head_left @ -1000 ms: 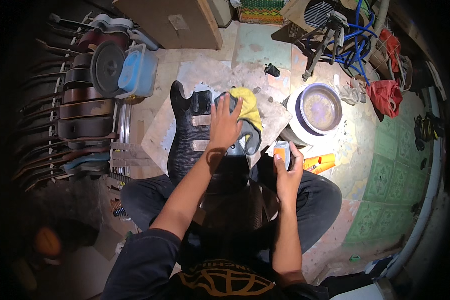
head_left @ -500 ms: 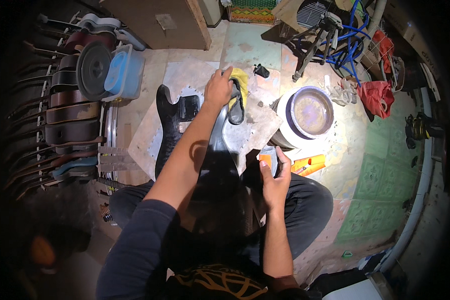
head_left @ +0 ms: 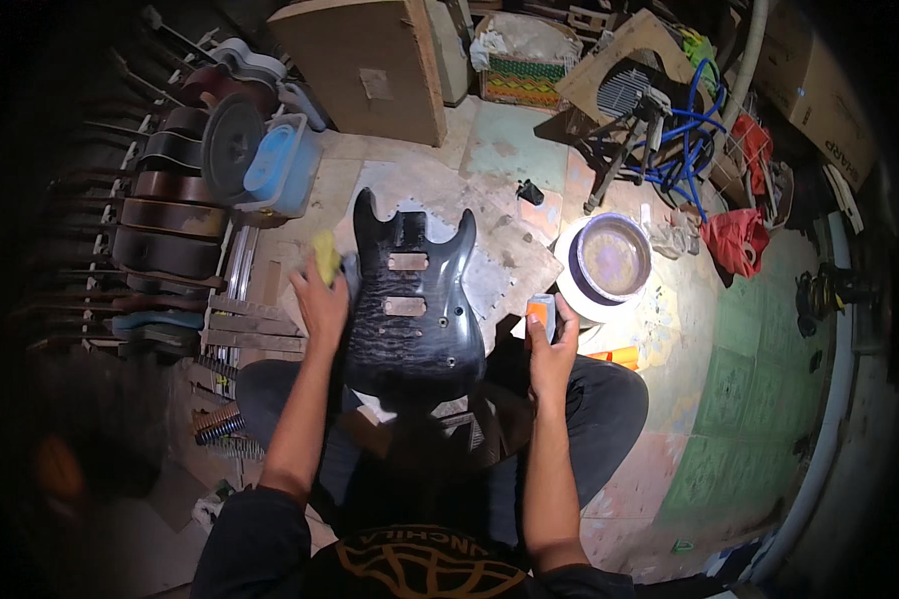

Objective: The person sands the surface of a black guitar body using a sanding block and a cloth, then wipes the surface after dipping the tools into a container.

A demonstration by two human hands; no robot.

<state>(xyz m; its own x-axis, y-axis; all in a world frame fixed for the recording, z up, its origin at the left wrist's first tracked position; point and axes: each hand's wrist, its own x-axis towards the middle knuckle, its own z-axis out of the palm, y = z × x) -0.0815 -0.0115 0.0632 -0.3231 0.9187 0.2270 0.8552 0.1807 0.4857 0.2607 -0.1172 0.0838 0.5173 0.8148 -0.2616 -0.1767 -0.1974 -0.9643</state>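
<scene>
A black electric guitar body point(head_left: 425, 349) lies in front of me, its horns pointing away, with two rectangular cutouts and a neck pocket. Just left of it, my left hand point(head_left: 321, 304) is closed on a yellow-and-grey cloth point(head_left: 325, 258), apart from the body's top. My right hand point(head_left: 551, 361) grips a small orange-and-grey block point(head_left: 539, 311) between thumb and fingers, to the right of the guitar body. What material the block is made of cannot be made out.
A round basin point(head_left: 614, 258) stands right, beyond my right hand. Near my knee lies an orange sheet point(head_left: 617, 356). Several guitars point(head_left: 165, 255) line the left side by a clear plastic tub point(head_left: 295, 165). Blue hose point(head_left: 694, 130) coils at the far right.
My left hand has drawn back and left with the cloth, off the guitar body's right horn, uncovering the body. My right hand still holds the block. The view has shifted.
</scene>
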